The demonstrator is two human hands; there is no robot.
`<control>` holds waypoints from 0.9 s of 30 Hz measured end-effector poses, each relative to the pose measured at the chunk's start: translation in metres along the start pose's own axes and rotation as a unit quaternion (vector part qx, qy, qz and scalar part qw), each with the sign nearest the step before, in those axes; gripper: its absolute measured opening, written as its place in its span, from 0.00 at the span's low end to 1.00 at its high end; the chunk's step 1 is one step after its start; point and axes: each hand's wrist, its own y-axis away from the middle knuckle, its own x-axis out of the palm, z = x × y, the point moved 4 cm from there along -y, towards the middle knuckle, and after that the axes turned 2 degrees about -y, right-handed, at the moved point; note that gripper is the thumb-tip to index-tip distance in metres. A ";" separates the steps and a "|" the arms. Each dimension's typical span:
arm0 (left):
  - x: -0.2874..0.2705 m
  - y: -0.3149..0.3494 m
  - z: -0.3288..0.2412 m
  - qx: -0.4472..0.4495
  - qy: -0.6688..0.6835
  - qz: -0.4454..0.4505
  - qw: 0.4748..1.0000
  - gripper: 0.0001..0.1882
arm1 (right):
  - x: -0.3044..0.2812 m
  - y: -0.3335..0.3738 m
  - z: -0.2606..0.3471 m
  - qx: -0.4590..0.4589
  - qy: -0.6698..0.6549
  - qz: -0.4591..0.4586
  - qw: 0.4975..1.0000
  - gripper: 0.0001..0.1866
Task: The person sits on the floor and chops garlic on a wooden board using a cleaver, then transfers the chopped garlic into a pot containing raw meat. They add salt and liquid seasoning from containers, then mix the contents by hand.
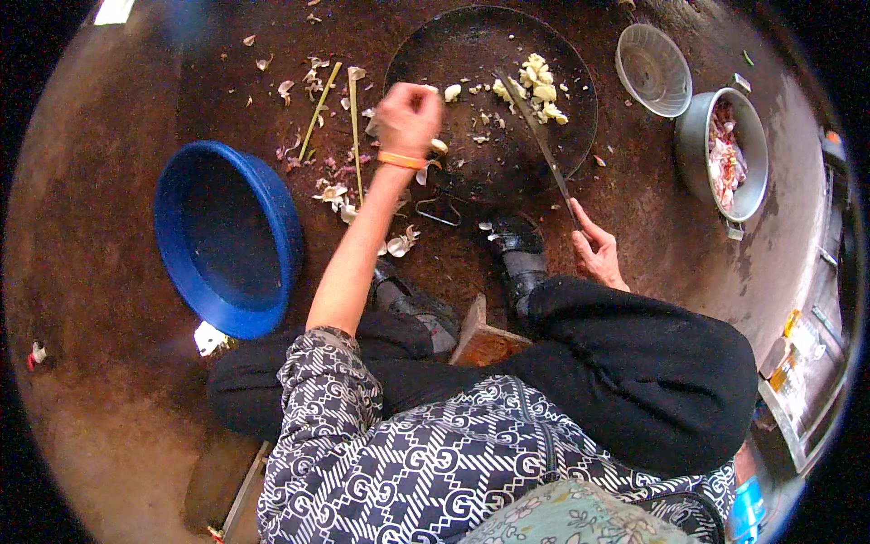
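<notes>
My right hand (598, 249) is closed round the near end of a long knife (544, 145), whose blade slants up and left over a round dark board (494, 54). The blade's far part lies beside a heap of peeled garlic cloves (542, 80). Over the board's left edge my left hand (408, 118), blurred by motion, is curled closed; whatever its fingers hold is hidden. An orange band (401, 160) circles that wrist. One peeled clove (452, 92) lies just right of the left hand, with small garlic bits scattered toward the knife.
A blue basin (288, 245) stands at the left. At the right are a clear plastic bowl (623, 59) and a metal pot (691, 154) holding pinkish-white pieces. Garlic skins (335, 193) and two green stalks (320, 113) litter the floor. My shoes flank the wooden stool (485, 337).
</notes>
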 end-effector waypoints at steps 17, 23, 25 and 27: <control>0.024 -0.013 -0.014 0.101 -0.112 0.091 0.984 0.06 | 0.026 -0.007 -0.013 0.185 -0.311 0.048 0.931 0.27; 0.051 0.015 -0.035 0.133 -0.073 0.109 0.982 0.07 | 0.001 -0.007 -0.013 0.188 -0.376 0.011 0.907 0.25; 0.058 0.022 -0.042 0.145 -0.047 0.102 0.983 0.05 | -0.009 -0.008 -0.013 0.181 -0.346 -0.002 0.921 0.26; 0.062 0.027 -0.054 0.230 -0.037 0.045 0.971 0.04 | -0.015 -0.011 -0.011 0.155 -0.298 -0.006 0.942 0.28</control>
